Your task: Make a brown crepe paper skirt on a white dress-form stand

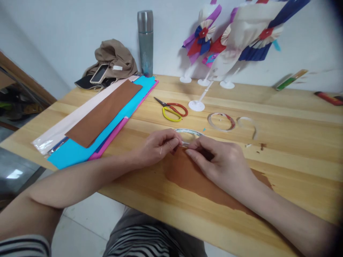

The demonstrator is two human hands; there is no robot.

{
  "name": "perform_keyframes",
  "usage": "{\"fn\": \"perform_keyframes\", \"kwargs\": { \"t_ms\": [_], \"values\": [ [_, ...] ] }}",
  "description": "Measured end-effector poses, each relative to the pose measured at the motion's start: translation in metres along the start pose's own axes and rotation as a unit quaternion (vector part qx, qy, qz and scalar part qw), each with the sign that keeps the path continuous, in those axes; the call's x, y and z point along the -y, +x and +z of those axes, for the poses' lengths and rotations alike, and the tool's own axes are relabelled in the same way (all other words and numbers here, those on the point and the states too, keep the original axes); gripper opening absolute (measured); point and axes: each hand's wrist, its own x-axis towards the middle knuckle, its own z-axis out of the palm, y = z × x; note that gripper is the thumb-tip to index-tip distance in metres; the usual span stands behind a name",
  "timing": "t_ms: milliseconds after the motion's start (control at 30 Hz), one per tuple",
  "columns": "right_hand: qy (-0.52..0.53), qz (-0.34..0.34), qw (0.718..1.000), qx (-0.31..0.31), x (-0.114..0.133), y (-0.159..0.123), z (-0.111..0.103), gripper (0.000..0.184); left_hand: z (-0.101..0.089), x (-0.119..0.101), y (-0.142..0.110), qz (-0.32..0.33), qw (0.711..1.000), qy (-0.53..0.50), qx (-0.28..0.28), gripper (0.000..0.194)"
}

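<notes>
Brown sheet material with an uneven edge [184,173] is spread on the pale wooden table [302,160], partly covered by the right hand [219,157]. Just beyond its far edge, a thin whitish ring [191,131] is set between that hand and the left hand [159,146]. On both hands, thumb and forefinger are pinched together beside the ring's near rim; what is caught between the fingertips cannot be told. Farther back, scissors with red and yellow handles [168,106] are laid near a second, translucent ring [232,123].
</notes>
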Motion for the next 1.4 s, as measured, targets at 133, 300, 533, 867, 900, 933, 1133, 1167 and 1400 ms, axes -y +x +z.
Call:
{"fn": "perform_keyframes", "kwargs": {
  "t_ms": [133,300,533,867,900,933,1133,1167,1400],
  "values": [
    [-0.016,-0.012,1.000,-0.006,-0.003,-0.002,0.002,0.011,0.000,0.000,0.000,0.002,1.000,0.001,0.003,0.026],
    [-0.032,-0.019,0.999,-0.011,-0.005,-0.003,0.003,0.012,0.002,0.002,0.000,0.005,0.999,-0.035,0.008,0.020],
    [-0.039,0.015,0.999,0.013,-0.002,-0.002,0.002,0.014,0.007,0.009,0.002,0.009,0.999,-0.051,-0.003,0.014],
    [-0.043,0.003,0.999,0.008,-0.003,-0.004,0.007,0.012,0.009,0.007,0.003,-0.016,0.998,0.002,-0.057,0.010],
    [-0.047,-0.002,0.999,0.007,-0.003,-0.004,0.008,0.012,0.009,0.006,0.003,-0.016,0.998,0.004,-0.060,0.011],
    [-0.052,-0.008,0.999,0.004,-0.003,-0.005,0.008,0.012,0.009,0.006,0.003,-0.014,0.998,0.006,-0.064,0.011],
    [-0.086,-0.023,0.996,0.000,-0.003,-0.010,0.006,0.012,0.008,0.010,0.005,-0.003,0.995,0.033,-0.096,0.011],
    [-0.092,-0.018,0.996,-0.006,-0.003,-0.010,0.005,0.010,0.007,0.011,0.006,-0.010,0.993,0.042,-0.109,0.010],
    [-0.065,0.033,0.997,-0.013,-0.006,-0.003,0.003,0.022,-0.003,0.007,0.012,-0.046,0.985,0.077,-0.145,0.007]
  ]
}}
